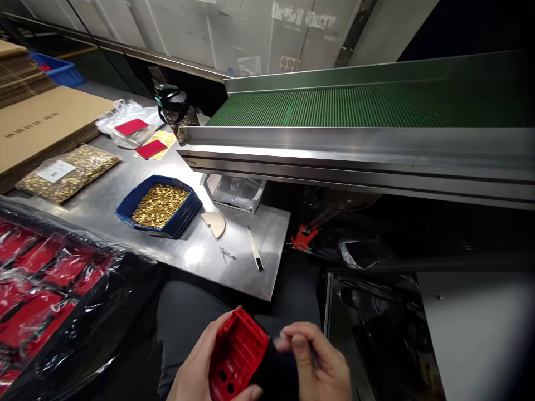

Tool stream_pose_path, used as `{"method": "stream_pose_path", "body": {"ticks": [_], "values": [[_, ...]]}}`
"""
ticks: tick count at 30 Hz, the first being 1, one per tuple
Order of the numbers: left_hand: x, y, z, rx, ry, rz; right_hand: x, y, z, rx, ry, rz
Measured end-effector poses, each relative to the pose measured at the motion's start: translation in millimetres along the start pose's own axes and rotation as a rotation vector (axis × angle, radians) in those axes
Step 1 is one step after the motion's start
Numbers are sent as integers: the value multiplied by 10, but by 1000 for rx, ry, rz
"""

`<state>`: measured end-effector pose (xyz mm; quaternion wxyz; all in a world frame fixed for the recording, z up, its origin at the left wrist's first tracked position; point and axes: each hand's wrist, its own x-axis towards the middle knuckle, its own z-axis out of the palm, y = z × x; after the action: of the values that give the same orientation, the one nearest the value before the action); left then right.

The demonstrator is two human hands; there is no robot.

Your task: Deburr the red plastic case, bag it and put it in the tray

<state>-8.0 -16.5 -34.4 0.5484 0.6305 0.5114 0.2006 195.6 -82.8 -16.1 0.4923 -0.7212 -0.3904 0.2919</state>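
Low in the frame, over my lap, my left hand (pixel 196 370) is wrapped round a red moulded plastic part (pixel 236 353) with ribs and small holes. My right hand (pixel 320 362) sits just right of it with fingers curled together in a pinch at the part's right edge, against something dark; what the fingers hold is too small to make out. A blue tray (pixel 134 200) heaped with small gold-coloured pieces (pixel 160 205) stands on the steel table (pixel 234 267) ahead of me.
A green conveyor belt (pixel 355 103) with a steel side rail runs across the right. On the table lie a knife (pixel 254 248), tweezers (pixel 226 254), a beige half-disc (pixel 214 223), a clear box (pixel 234 192), a bag of gold pieces (pixel 67 172) and cardboard (pixel 37 125). Red parts in plastic wrap (pixel 37 284) lie at left.
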Motion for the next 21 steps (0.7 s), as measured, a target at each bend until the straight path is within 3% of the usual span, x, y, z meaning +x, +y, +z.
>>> {"method": "stream_pose_path", "body": {"ticks": [2,4,8,10,14,16,21], "values": [[2,-35,-2,11,1,-23,-4,0,-12,14,44,143],[16,-35,-21,32,-1,-11,30,-8,-20,31,-13,156],[56,31,-56,86,-61,62,123,-26,-11,-6,-262,-64],[65,53,-51,100,-44,72,127,-16,-12,-46,-318,-112],[76,42,-34,154,47,16,97,29,-54,-142,-61,19],[85,31,-42,210,51,16,120,24,-63,-160,-68,40],[76,28,-89,409,-20,258,286,-114,58,-3,-527,105]]}}
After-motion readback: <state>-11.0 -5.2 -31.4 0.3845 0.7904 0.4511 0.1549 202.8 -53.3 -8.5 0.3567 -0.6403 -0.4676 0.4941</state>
